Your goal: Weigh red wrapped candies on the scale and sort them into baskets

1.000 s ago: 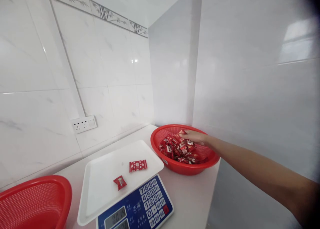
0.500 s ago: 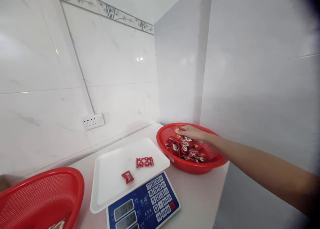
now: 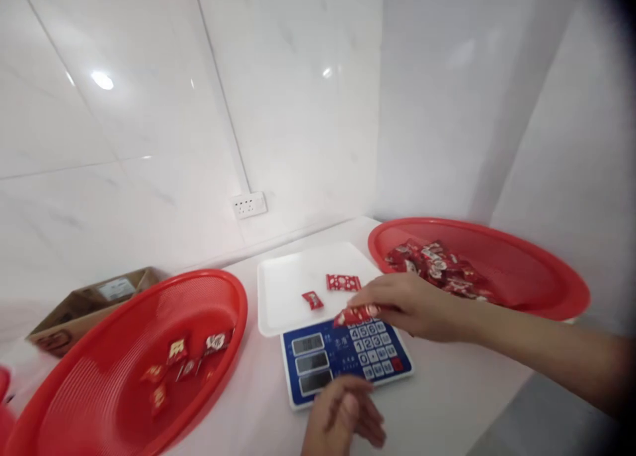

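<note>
Red packet [image 3: 352, 316] gripped in right fingers [image 3: 377, 295] above the scale [image 3: 342, 360]; left fingers [image 3: 368, 417], apparently empty, by its near edge.

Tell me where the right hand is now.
The right hand is right of centre in the head view, over the keypad's top, holding red candy.

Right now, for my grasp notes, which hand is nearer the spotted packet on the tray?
Right hand: just beside the spotted packet, over the scale. The left hand is farther, by the scale's near edge.
</note>
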The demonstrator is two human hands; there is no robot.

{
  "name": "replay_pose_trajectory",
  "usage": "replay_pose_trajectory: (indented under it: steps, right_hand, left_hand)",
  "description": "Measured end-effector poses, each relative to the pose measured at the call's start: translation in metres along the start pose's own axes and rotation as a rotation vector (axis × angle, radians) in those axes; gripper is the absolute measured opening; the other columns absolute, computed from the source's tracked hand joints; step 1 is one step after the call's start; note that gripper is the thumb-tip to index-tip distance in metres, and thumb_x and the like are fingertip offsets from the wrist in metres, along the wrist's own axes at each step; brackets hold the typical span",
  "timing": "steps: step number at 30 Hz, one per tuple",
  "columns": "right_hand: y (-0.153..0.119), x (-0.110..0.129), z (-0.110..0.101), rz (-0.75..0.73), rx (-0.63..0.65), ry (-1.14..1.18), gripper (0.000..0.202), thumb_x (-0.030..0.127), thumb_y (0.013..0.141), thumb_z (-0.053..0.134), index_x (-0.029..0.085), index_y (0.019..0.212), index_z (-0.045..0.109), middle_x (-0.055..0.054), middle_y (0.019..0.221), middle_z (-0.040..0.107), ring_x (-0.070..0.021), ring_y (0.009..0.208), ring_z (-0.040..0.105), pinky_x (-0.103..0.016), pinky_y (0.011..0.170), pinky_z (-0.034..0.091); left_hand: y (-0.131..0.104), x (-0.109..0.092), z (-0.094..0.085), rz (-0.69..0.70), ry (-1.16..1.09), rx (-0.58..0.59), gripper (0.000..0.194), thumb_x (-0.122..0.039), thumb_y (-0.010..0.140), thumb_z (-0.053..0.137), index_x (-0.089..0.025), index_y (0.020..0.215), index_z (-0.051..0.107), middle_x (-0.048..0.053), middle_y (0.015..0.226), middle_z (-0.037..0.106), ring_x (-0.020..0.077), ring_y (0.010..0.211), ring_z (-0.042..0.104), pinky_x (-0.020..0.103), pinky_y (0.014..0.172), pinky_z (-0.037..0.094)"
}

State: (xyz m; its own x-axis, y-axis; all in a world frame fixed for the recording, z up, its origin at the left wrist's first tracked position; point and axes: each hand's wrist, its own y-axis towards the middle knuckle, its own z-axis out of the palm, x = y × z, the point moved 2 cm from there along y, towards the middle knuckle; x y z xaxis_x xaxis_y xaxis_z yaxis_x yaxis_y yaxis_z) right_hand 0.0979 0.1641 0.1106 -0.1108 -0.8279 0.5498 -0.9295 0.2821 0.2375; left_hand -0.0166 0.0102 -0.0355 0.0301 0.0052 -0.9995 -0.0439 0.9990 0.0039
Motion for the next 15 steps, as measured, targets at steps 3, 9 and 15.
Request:
replay_pose_trajectory:
  steps: [3, 9, 15]
  right_hand:
    - [-0.02, 0.012, 0.034, -0.221, 0.07, -0.133, 0.033, 0.018, 0.085, 0.046, 0.033, 0.106, 0.068, -0.002, 0.107, 0.07, -0.0174, 0.085, 0.063, -0.033, 0.078, 0.048]
    - [-0.042, -0.007, 0.066, 0.067, -0.055, 0.089, 0.034, 0.027, 0.081, 0.05, 0.029, 0.112, 0.064, -0.006, 0.105, 0.069, -0.0188, 0.081, 0.064, -0.033, 0.071, 0.052]
    - [-0.057, -0.018, 0.082, 0.52, -0.026, 0.571, 0.044, 0.055, 0.08, 0.049, 0.018, 0.098, 0.066, 0.0, 0.066, 0.062, -0.0124, 0.05, 0.054, -0.024, 0.047, 0.044]
  left_hand:
    - [0.001, -0.011, 0.0, 0.005, -0.471, -0.11, 0.065, -0.071, 0.075, 0.044, -0.014, 0.104, 0.056, 0.007, 0.078, 0.063, 0.015, 0.065, 0.062, 0.026, 0.055, 0.052]
    - [0.0, -0.02, 0.001, -0.041, -0.514, -0.185, 0.034, -0.041, 0.074, 0.069, -0.016, 0.09, 0.052, -0.001, 0.076, 0.062, 0.0076, 0.058, 0.059, 0.021, 0.055, 0.05]
    - [-0.001, -0.013, 0.0, -0.039, -0.424, -0.218, 0.031, -0.04, 0.078, 0.065, -0.016, 0.09, 0.05, 0.002, 0.082, 0.065, 0.0077, 0.06, 0.059, 0.022, 0.059, 0.049]
